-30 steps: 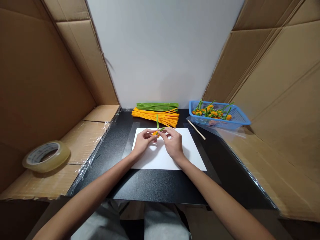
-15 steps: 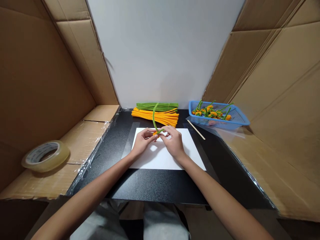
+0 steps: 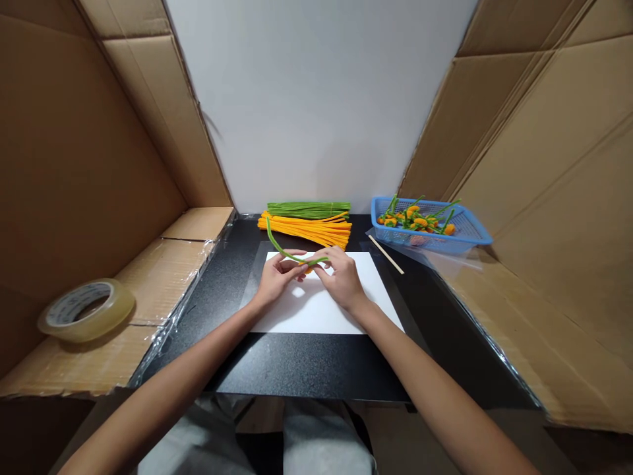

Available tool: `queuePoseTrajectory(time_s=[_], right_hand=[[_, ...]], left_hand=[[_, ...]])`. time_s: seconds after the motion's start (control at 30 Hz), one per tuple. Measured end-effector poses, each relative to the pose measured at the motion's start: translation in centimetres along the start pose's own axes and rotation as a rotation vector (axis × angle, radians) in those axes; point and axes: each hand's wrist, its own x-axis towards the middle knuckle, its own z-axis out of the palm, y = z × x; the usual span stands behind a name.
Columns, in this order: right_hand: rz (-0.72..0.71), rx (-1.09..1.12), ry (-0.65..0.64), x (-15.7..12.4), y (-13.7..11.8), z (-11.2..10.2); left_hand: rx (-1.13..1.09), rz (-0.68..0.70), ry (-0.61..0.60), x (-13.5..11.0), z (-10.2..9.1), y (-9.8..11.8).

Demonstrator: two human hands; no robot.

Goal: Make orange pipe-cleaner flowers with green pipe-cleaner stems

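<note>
My left hand [image 3: 277, 277] and my right hand [image 3: 341, 277] meet over a white sheet of paper [image 3: 321, 310] on the black table [image 3: 306, 363]. Both pinch a small orange fuzzy piece [image 3: 307, 266] with a green pipe cleaner [image 3: 281, 247] attached. The green stem curves out to the upper left, past my left fingers. Fingers of both hands are closed round the piece.
Bundles of green pipe cleaners [image 3: 309, 209] and orange pipe cleaners [image 3: 309, 229] lie behind the paper. A blue basket [image 3: 469, 231] at the right holds several orange-and-green pieces. A thin wooden stick [image 3: 386, 254] lies beside it. A tape roll [image 3: 84, 310] sits on the left cardboard. Cardboard walls flank both sides.
The green stem has swung from pointing upward to leaning far to the left. Both hands stay closed on the piece at the same spot.
</note>
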Motion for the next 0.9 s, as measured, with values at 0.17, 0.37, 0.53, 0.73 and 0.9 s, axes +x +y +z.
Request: queuePoseTrajectory(time_s=[0.17,0.37,0.53,0.73,0.9], right_hand=[[0.056,0.026,0.07,-0.2,-0.5,0.1],[-0.148,-0.098,0.002,0.0,0.3,-0.4],[-0.283,-0.152,-0.13,0.2,1.1,-1.3],[-0.265,-0.172,-0.215,0.1,0.5,-1.1],[-0.177,-0.149,-0.127,-0.1,0.1,-0.2]], left_hand=[[0.016,0.009,0.017,0.0,0.1,0.2],[-0.181,-0.123,-0.018,0.1,0.5,0.1],[-0.199,-0.225,-0.11,0.0,0.5,0.2],[-0.142,-0.192,-0.04,0.3,0.0,-0.3],[-0.041,-0.121,0.026,0.1,0.3,-0.6]])
